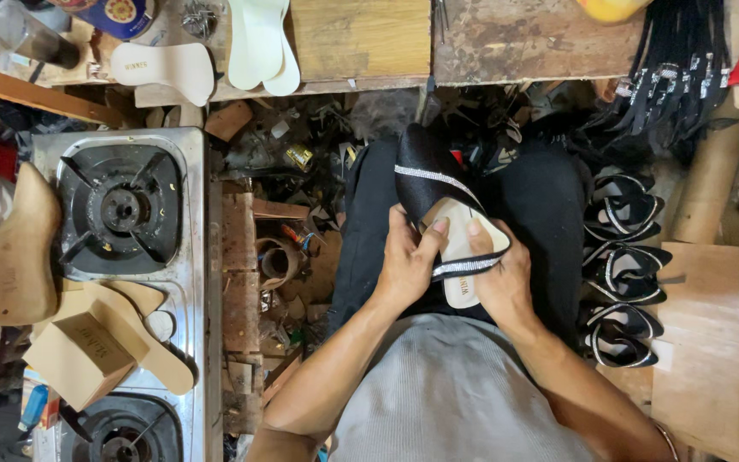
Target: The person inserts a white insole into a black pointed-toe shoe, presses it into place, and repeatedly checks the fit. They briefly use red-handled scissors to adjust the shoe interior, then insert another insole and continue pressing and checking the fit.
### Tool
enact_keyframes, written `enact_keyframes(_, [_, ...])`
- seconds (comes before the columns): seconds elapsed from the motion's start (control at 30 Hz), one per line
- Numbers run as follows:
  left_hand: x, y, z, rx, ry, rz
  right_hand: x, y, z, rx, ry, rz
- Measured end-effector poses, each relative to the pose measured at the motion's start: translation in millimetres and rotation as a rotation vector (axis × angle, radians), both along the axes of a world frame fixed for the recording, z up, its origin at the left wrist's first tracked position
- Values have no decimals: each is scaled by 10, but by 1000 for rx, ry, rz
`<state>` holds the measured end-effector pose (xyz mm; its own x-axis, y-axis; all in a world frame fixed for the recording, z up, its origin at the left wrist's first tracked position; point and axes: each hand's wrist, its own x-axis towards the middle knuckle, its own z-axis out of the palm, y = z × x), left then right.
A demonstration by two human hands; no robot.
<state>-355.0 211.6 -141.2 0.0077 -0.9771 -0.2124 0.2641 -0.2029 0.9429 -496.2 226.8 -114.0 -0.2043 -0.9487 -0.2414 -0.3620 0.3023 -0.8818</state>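
Note:
A black pointed shoe point(428, 171) with glittery silver strips lies sole-side up on my lap. Its cream insole point(464, 282) shows between my hands. My left hand point(408, 261) grips the shoe's left edge, thumb pressing on the insole. My right hand point(499, 278) holds the right edge, thumb on the insole beside the silver-trimmed strap point(465, 266). Both thumbs meet near the shoe's middle.
A steel two-burner gas stove point(194, 214) stands at left with a wooden shoe last point(20, 248) and a cardboard box point(83, 351) on it. Several black strap uppers point(622, 265) are piled at right beside wooden boards point(712, 342). Cream insoles point(258, 43) lie on the bench above.

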Motion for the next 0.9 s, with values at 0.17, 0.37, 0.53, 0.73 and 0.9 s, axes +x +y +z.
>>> enact_keyframes(0.17, [-62,79,0,-30,38,41,-38,-21,-19,-97,1,66])
enact_keyframes(0.37, [-79,74,-21,-1,30,87,-117,76,-154,-189,-167,135])
enact_keyframes(0.53, [-140,55,-62,-25,108,122,-94,113,-186,-219,74,90])
enact_keyframes(0.73, [-101,2,-40,-119,28,174,-124,48,-112,-298,12,228])
enact_keyframes(0.9, [-105,-25,-9,-66,104,189,-62,38,-75,-188,146,141])
